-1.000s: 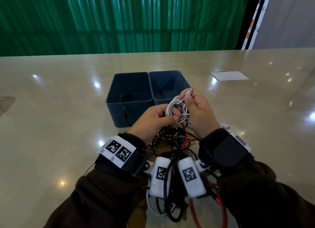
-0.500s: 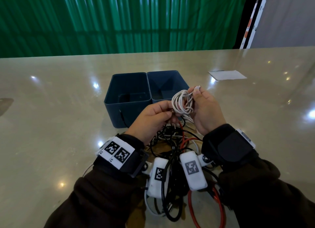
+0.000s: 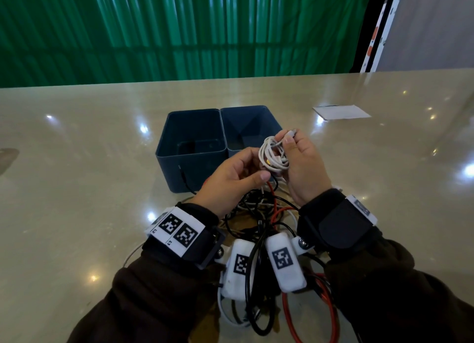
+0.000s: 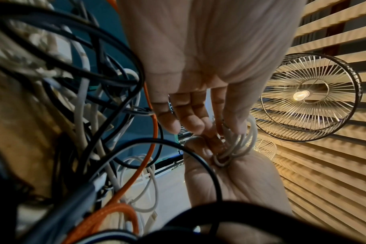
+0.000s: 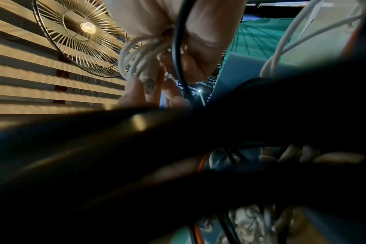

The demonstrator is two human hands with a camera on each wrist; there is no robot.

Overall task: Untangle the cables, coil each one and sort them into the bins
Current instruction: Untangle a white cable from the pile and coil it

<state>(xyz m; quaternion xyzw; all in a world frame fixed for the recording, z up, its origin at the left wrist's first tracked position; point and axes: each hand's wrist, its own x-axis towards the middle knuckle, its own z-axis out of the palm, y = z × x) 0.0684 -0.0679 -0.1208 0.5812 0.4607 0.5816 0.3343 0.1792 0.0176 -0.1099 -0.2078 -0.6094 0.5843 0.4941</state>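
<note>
The right hand [image 3: 304,168] holds a small coiled bundle of thin white cable [image 3: 273,155] up above the desk, its grip closed round the loops, with one plug end pinched between thumb and fingertip at the top. The left hand [image 3: 232,181] sits just beside it, fingers loosely curled, thumb and forefinger at the lower edge of the same coil; whether that grip truly clamps the cable or only touches it I cannot tell. From the left wrist view the white loops [image 4: 236,145] are seen bunched where both hands meet.

Beneath the hands, towards the near edge of the glossy beige desk [image 3: 77,189], lies a tangled heap of black, white and red cables [image 3: 259,214]; strands of it run up between the two wrists and across the wrist cameras, and a thick dark cable fills much of the right wrist view.

Just beyond the hands stand two dark blue rectangular plastic bins [image 3: 189,163], side by side and touching, near the middle of the desk. The coil hangs in front of the right-hand bin. A thin black cable end rests against the front wall of the left bin.

A flat white sheet of paper [image 3: 341,111] lies towards the far right of the desk, well apart from the bins.
</note>
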